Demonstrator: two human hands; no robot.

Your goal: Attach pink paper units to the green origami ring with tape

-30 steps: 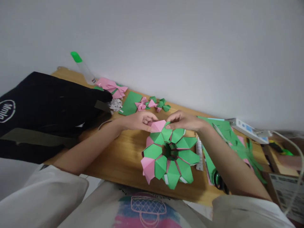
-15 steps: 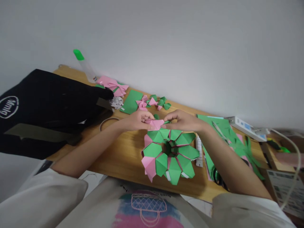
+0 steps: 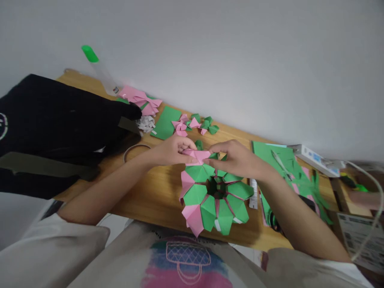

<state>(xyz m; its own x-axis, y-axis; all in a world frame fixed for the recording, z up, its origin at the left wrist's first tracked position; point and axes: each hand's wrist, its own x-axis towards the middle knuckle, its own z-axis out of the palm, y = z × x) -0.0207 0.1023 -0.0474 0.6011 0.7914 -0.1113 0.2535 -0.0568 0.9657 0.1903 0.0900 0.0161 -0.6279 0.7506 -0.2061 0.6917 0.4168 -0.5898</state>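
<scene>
1. Right now, from my head camera, I see my left hand [image 3: 177, 151] with its fingers curled in. My thumb and fingers pinch a pink piece [image 3: 198, 155] at the far edge of a paper ring [image 3: 194, 195].
2. My right hand [image 3: 235, 158] is bent too, with a little gap behind the tips. It pinches the ring's far edge by the pink piece's right end — I can't tell just which fold is in there.
3. The ring is in front of me, over the wooden table [image 3: 156, 196]. It is mostly green with some pink, and it has a hole in the middle. I can't tell if its bottom touches the wood.
4. Past my hands are little folded pieces [image 3: 181, 127], pink and green, next to a green sheet [image 3: 165, 123].
5. On my left sits a big black bag [image 3: 60, 120], with white paper bits [image 3: 146, 124] by its end.
6. On my right — green papers [image 3: 264, 158] and a white power strip [image 3: 315, 160].
</scene>
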